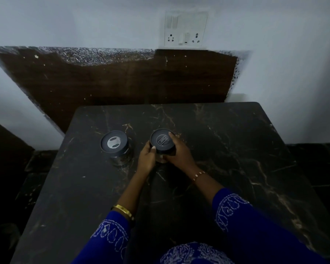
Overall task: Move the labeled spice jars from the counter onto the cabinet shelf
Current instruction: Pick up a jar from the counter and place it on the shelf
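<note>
**Both hands on the right-hand jar, its neighbour waiting**

Two dark-lidded jars stand on the black marbled counter, about midway between its near and far edges. The person has both hands around the right jar: the left hand presses against its left side with the thumb up near the lid rim, and the right hand wraps the right side, fingers curled over the lid's far edge. The jar looks to be resting on the counter, though the hands hide its base, so I cannot say for certain. The left jar stands apart to the left, untouched, its shiny body showing below the lid.

No cabinet shelf appears from here, so the carry will mean turning away. To lift well, I would grip the body rather than the lid, since a loose lid could come away. Keep it upright, raise it straight, and clear the neighbouring jar before swinging.

The wall socket panel sits far behind.
</note>
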A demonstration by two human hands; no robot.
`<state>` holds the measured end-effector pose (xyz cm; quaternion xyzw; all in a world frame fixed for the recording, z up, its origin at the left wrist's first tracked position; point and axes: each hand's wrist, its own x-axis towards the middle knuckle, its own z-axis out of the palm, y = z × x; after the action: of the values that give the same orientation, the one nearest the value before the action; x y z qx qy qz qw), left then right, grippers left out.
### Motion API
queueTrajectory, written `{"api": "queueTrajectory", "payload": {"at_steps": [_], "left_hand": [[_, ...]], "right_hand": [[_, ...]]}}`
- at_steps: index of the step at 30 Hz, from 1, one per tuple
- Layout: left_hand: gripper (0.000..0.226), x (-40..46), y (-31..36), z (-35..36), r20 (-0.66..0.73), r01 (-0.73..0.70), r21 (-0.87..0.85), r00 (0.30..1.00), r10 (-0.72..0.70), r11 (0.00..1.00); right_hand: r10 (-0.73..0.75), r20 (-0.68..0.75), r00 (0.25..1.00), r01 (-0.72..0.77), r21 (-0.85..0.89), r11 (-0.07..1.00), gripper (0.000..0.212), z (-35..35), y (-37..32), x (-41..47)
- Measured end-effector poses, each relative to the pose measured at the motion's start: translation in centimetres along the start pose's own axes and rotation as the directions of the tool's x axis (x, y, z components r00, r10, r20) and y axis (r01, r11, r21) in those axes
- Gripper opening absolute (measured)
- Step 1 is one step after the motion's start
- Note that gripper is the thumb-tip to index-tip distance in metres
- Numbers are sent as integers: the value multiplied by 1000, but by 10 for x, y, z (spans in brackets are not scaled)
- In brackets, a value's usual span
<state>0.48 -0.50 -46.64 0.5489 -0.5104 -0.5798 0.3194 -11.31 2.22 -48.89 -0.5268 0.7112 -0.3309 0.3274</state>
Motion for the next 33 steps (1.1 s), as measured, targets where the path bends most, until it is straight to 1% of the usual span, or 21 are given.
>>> {"api": "queueTrajectory", "payload": {"at_steps": [3,6,8,10,12,13,15,17,18,19,21,22,23,25,26,27,28,30,33], "left_hand": [[36,-3,2,-1,-2,-7,2,1000,7,1000],[35,-14,4,4,1,-15,-20,1000,15,1000],[36,-19,8,7,23,-15,-38,1000,16,999],[38,-20,15,7,42,-27,-49,999,29,998],[39,-19,24,6,77,-33,-69,996,38,997],[39,-18,28,6,103,-21,-74,994,28,997],[36,-17,34,8,172,21,-76,985,-7,997],[31,-22,40,10,258,85,-86,964,-60,993],[30,-25,42,12,325,138,-113,941,-94,984],[30,-29,44,14,403,205,-150,906,-129,967],[32,-38,47,23,530,328,-235,832,-162,915],[33,-41,47,28,561,362,-289,814,-149,886],[35,-44,48,35,575,380,-342,808,-128,860],[38,-47,51,46,567,380,-401,818,-100,833],[41,-48,53,50,561,370,-408,822,-91,835],[44,-48,53,52,555,361,-406,827,-88,840],[46,-47,53,54,552,347,-390,830,-85,853],[44,-47,53,56,549,306,-347,832,-73,887],[42,-49,54,58,503,223,-278,862,-56,934]], "right_hand": [[1,-74,997,0,11,1000,87,-4,5,-1],[36,-132,991,-27,73,997,88,-15,9,-7],[69,-176,982,-43,148,988,84,-26,11,-12],[115,-205,972,-56,273,960,77,-40,7,-17],[160,-178,971,-66,442,894,73,-56,0,-23],[170,-138,976,-73,524,849,70,-64,-4,-26],[151,-33,988,-91,666,741,60,-78,-10,-32],[120,29,992,-99,766,635,48,-88,-14,-35],[106,43,993,-98,797,596,44,-91,-16,-36],[93,54,994,-98,818,566,46,-94,-17,-37],[70,69,995,-95,853,514,59,-99,-20,-38],[66,60,996,-86,857,507,60,-102,-22,-39],[73,30,997,-64,845,530,54,-105,-25,-40],[99,-65,993,-4,815,579,25,-112,-29,-42],[121,-132,984,33,797,603,15,-115,-31,-43],[154,-202,967,59,769,637,11,-118,-30,-43],[194,-261,946,66,739,671,12,-120,-30,-42],[271,-329,905,34,691,722,14,-123,-29,-42],[304,-344,888,5,671,742,17,-121,-24,-43]]}}
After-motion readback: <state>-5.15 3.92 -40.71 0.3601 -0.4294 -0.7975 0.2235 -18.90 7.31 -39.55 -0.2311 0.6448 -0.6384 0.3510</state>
